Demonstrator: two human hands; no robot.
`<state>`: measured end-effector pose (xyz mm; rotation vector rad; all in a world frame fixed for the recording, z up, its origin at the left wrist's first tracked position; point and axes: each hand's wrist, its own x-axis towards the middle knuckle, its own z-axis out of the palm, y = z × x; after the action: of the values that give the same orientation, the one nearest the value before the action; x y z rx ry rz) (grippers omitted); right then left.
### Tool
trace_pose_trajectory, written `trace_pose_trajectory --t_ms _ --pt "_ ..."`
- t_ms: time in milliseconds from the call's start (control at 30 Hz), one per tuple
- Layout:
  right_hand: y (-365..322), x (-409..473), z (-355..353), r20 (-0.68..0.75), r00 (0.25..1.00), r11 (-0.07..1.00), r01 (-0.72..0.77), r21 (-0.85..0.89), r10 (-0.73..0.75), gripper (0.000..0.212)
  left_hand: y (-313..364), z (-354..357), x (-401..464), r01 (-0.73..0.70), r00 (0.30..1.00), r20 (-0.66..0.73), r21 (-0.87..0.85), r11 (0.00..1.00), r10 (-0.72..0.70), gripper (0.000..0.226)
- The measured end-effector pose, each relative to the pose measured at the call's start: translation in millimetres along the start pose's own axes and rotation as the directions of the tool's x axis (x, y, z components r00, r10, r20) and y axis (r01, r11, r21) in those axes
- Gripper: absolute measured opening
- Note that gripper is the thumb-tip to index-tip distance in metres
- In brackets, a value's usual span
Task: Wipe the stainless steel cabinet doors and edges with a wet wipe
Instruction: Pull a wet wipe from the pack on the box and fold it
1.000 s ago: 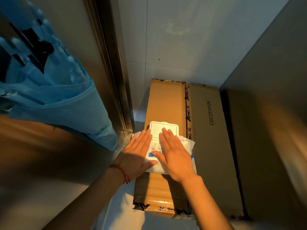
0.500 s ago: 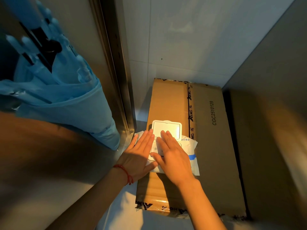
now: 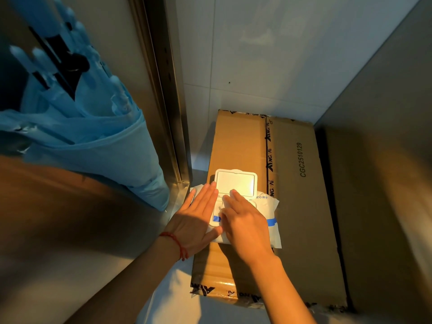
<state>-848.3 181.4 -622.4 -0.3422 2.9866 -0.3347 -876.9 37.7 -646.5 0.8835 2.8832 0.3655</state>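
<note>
Left hand (image 3: pixel 195 226): my grip is released, palm flat, pinning the near-left side of the wipe pack (image 3: pixel 264 220).
Right hand (image 3: pixel 245 226): lying on the pack's opening; grasping a wipe or not, I cannot tell.
Pack lid (image 3: pixel 235 182): flipped up, just beyond my fingertips.
Cardboard box (image 3: pixel 301 206): under the pack.
Steel cabinet door (image 3: pixel 58 230): left of my left hand.

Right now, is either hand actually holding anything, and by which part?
The left hand presses flat on the wet wipe pack, steadying its left side. The right hand covers the opening; whether its fingers pinch a wipe cannot be told.
</note>
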Motion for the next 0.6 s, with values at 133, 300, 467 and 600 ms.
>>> trace_pose_trajectory --t_ms 133,300,467,600 --pt "-8 0 -5 -0.114 0.992 0.999 -0.051 -0.009 0.049 0.045 0 0 0 -0.007 1.000 0.002 -0.009 1.000 0.007 0.075" --pt "-7 -5 0 -0.209 0.977 0.999 -0.048 0.020 0.052 0.057 2 -3 -1 0.003 1.000 -0.001 -0.015 1.000 -0.003 0.080" --pt "2 -11 6 -0.286 0.958 1.000 -0.020 0.014 0.024 0.060 0 0 -1 -0.015 0.998 -0.055 -0.013 1.000 0.015 0.066" --pt "16 -19 6 -0.289 0.954 0.995 0.050 -0.088 -0.074 0.063 0 1 0 -0.025 0.997 -0.079 -0.012 1.000 0.024 0.068"
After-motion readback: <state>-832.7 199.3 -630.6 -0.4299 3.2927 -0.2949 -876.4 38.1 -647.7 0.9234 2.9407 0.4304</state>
